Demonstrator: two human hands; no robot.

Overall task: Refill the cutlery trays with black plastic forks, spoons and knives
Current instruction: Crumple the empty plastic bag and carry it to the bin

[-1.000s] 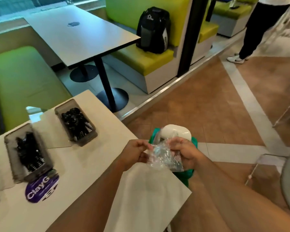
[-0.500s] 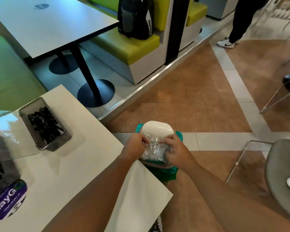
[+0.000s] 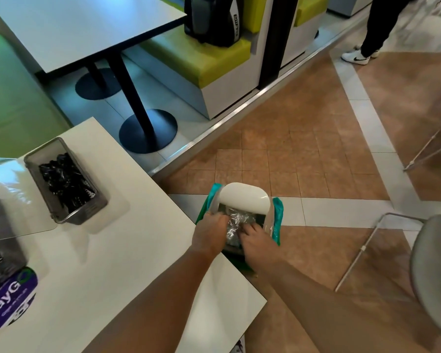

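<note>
Rubbish is the job right now, not cutlery. Both my hands are at the bin [image 3: 267, 222], which stands on the floor just off the right edge of the table [image 3: 138, 250]. I am pushing a crumpled clear wrapper [image 3: 236, 222] in under the white lid [image 3: 243, 200]. A green bag [image 3: 278, 217] lines the bin.

My right hand [image 3: 252, 240] lies on the wrapper with its fingers fairly straight, pressing it down. My left hand [image 3: 209, 233] is at the left side of the opening. Its fingertips go in under the lid, so I cannot tell if they pinch the wrapper or just push it.

The far tray [image 3: 87, 215] sits on the left part of the table, well apart from my hands. It has a good heap of black cutlery [image 3: 64, 179] in it. I cannot tell if these are forks, spoons or knives. The near tray [image 3: 5, 230] is cut off at the left edge, with some black pieces showing.

I think the wrapper is empty, so one pack seems done. I hold no cutlery now. I guess the work is far along, but I cannot see every tray to be sure.
</note>
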